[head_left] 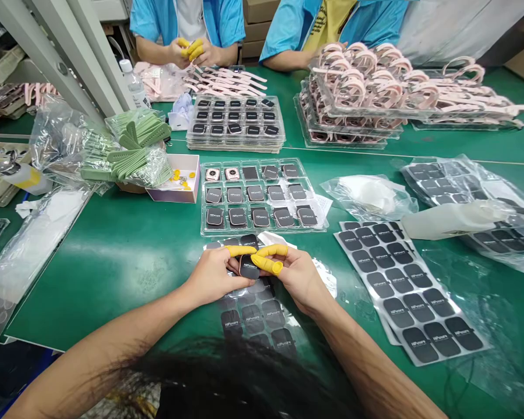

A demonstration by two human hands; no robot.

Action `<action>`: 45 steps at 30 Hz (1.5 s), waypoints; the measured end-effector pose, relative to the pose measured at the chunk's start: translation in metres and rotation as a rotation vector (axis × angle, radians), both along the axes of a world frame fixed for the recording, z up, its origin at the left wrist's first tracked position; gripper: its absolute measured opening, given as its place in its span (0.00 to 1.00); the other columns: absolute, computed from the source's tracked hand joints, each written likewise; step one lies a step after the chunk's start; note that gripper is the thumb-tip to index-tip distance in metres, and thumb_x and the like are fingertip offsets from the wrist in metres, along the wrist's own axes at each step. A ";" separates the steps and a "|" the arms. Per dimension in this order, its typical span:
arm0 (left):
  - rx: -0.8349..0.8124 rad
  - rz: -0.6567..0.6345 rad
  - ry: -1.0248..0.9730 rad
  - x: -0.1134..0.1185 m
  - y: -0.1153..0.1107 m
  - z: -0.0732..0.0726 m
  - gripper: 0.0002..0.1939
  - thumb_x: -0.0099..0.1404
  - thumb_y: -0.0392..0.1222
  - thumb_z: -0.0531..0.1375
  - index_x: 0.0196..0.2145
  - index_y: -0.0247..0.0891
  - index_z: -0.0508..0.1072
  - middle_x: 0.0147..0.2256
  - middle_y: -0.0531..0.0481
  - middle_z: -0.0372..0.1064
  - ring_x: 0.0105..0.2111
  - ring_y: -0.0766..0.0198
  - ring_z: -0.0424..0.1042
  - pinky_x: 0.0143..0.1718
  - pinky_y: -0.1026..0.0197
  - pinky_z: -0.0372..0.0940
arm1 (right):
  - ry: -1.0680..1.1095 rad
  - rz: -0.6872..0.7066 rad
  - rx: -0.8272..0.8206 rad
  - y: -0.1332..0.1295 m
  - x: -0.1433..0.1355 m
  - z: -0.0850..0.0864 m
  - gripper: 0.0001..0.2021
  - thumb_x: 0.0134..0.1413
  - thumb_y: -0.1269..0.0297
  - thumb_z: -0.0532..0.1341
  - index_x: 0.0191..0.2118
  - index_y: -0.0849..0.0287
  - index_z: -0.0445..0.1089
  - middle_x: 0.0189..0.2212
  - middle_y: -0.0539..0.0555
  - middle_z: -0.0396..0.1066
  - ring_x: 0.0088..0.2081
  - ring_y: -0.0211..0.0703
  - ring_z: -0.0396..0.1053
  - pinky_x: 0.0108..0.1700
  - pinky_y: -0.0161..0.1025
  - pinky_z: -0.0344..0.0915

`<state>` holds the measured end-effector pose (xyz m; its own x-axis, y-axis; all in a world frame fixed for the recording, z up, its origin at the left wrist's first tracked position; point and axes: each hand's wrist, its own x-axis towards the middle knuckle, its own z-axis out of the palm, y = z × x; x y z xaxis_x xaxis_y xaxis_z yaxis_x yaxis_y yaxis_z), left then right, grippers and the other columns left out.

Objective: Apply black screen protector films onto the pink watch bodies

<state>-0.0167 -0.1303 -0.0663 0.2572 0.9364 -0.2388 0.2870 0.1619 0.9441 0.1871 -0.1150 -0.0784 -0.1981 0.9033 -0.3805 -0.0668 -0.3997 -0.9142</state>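
Note:
Between my two hands is a dark square watch face with a black printed film on its front. My left hand grips its left side, a yellow finger cot on the index finger. My right hand pinches the upper right edge with fingertips in yellow cots. Beneath them lies a sheet of black printed films, partly covered by my hands and hair. Just beyond sits a clear compartment tray of watch faces; most bear black films, while two at the back left show bare undersides.
More film sheets lie at right, near a translucent bottle. Stacked trays and pink straps stand farther back. Green straps and a small box are at left. Two people in blue sit opposite.

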 end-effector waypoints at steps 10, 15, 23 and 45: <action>0.007 -0.009 0.008 0.000 0.000 0.004 0.30 0.52 0.39 0.77 0.55 0.38 0.85 0.30 0.52 0.82 0.32 0.56 0.81 0.37 0.56 0.73 | -0.020 -0.017 -0.001 0.000 -0.001 -0.002 0.23 0.34 0.44 0.85 0.33 0.49 0.82 0.30 0.50 0.80 0.33 0.51 0.80 0.37 0.51 0.82; 0.003 -0.002 0.041 0.000 0.000 0.003 0.29 0.52 0.40 0.78 0.53 0.39 0.85 0.29 0.54 0.81 0.32 0.57 0.80 0.37 0.57 0.71 | -0.039 -0.008 0.005 0.000 -0.002 -0.003 0.24 0.33 0.43 0.85 0.32 0.51 0.80 0.32 0.53 0.81 0.34 0.49 0.79 0.38 0.48 0.82; -0.033 0.045 0.018 0.001 -0.002 0.000 0.25 0.52 0.42 0.79 0.48 0.40 0.82 0.29 0.54 0.80 0.32 0.58 0.81 0.36 0.59 0.71 | -0.034 -0.065 0.152 -0.006 -0.005 -0.010 0.30 0.43 0.44 0.81 0.49 0.51 0.74 0.35 0.47 0.73 0.28 0.41 0.76 0.32 0.42 0.80; -0.097 0.152 -0.122 0.005 -0.006 0.003 0.28 0.44 0.34 0.79 0.44 0.39 0.79 0.37 0.51 0.83 0.34 0.60 0.81 0.41 0.57 0.76 | -0.255 -0.042 0.530 -0.013 -0.026 -0.041 0.30 0.51 0.56 0.76 0.59 0.47 0.67 0.35 0.48 0.77 0.25 0.43 0.74 0.24 0.40 0.72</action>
